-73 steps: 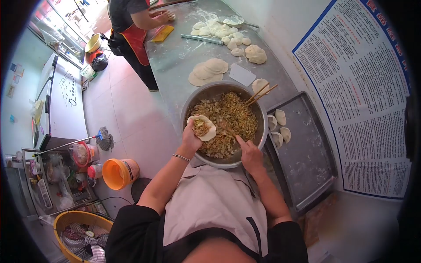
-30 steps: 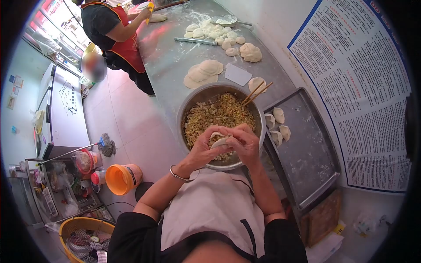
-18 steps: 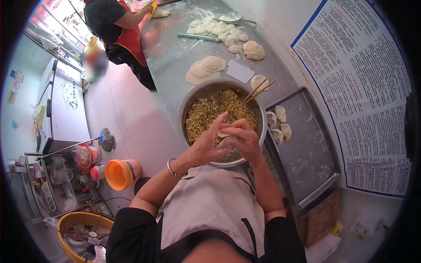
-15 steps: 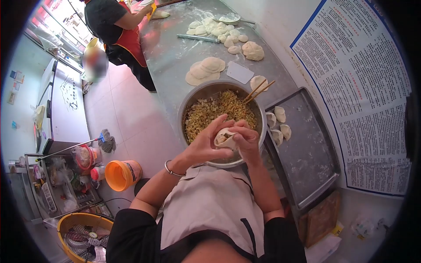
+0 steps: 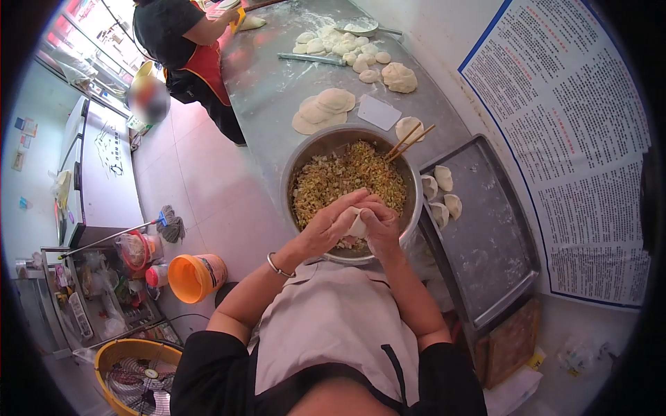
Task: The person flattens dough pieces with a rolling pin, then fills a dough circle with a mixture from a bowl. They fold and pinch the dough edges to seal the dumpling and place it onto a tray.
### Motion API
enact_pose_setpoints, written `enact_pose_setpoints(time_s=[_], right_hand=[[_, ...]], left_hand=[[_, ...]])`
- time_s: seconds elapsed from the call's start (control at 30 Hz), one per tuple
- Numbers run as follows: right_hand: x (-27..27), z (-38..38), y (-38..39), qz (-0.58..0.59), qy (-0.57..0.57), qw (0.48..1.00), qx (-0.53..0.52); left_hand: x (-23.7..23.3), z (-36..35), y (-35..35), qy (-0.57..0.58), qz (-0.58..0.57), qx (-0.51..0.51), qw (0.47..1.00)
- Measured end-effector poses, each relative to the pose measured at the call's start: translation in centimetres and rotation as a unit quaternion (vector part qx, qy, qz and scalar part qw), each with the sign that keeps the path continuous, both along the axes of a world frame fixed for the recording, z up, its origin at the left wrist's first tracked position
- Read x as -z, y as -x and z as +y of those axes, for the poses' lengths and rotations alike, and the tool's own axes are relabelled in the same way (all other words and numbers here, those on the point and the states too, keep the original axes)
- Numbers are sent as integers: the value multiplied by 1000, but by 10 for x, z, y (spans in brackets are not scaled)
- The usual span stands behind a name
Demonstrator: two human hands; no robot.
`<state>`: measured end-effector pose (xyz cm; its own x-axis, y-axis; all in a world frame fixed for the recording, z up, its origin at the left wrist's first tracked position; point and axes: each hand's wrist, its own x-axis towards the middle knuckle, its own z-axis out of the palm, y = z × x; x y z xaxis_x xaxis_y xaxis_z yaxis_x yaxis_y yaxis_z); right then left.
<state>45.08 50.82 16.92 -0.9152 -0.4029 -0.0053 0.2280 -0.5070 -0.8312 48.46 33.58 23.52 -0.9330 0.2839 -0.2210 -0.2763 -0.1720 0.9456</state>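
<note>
Over the near side of a large metal bowl [image 5: 286, 182], my left hand [image 5: 326, 223] and my right hand [image 5: 383, 227] are closed together around a dumpling [image 5: 358, 227]. Only a pale strip of its dough shows between the fingers and thumbs; the rest is hidden. Chopped filling [image 5: 347, 173] lies in the bowl below, with chopsticks [image 5: 409, 144] leaning at its far right rim. Several folded dumplings [image 5: 444, 179] sit on a dark metal tray [image 5: 485, 267] to the right of my right hand.
Behind the bowl are stacked dough wrappers [image 5: 322, 111], a white scraper [image 5: 379, 112], a single wrapper [image 5: 409, 129] and floury dough pieces [image 5: 340, 45]. A co-worker [image 5: 184, 55] stands at the table's far left. An orange bucket [image 5: 196, 277] and a yellow fan [image 5: 139, 374] stand on the left.
My hands have drawn together and pressed the dough edges closed. The filling that showed inside the wrapper is no longer visible.
</note>
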Motion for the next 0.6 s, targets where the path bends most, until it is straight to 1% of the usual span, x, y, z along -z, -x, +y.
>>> enact_pose_setpoints(time_s=[0.03, 0.07, 0.1, 0.13, 0.2, 0.27, 0.3, 0.33, 0.37, 0.4, 0.43, 0.47, 0.5, 0.53, 0.6], right_hand=[[-1, -1, 0, 15, -8, 1000, 8], [-1, -3, 2, 31, -16, 999, 17], [-3, -5, 3, 47, -24, 998, 25], [-6, -5, 3, 64, -61, 996, 21], [-15, -5, 5, 98, -133, 986, 16], [-27, -4, 2, 46, -139, 989, 9], [-33, -5, 1, 20, -141, 990, 5], [-39, -6, 2, 106, -184, 976, 51], [-44, -8, 3, 192, -225, 950, 97], [-44, -12, 3, 234, -227, 939, 112], [-44, -16, 3, 275, -229, 925, 129], [-40, -24, 0, 273, -193, 935, 118], [-39, -25, -1, 255, -176, 945, 104], [-40, -26, -1, 236, -160, 954, 90], [-46, -22, -2, 161, -162, 972, 51]], left_hand=[[1, 0, 1, 78, 100, -9, 992], [2, 0, 4, 154, 200, -18, 967], [4, 0, 4, 198, 250, -25, 948], [6, -1, 5, 242, 298, -35, 923], [16, -4, 4, 268, 303, -50, 913], [24, 0, -2, 185, 198, -111, 956], [20, 3, -2, 142, 144, -140, 969], [14, 3, 0, 29, 80, -156, 984], [8, 3, 4, -85, 16, -170, 982], [2, 3, 6, -199, -49, -180, 962], [4, 5, 7, -225, -60, -178, 956], [8, 7, 7, -251, -71, -174, 950], [12, 8, 6, -276, -82, -169, 943], [15, 10, 7, -274, -70, -171, 944], [20, 12, 6, -270, -47, -177, 945]])
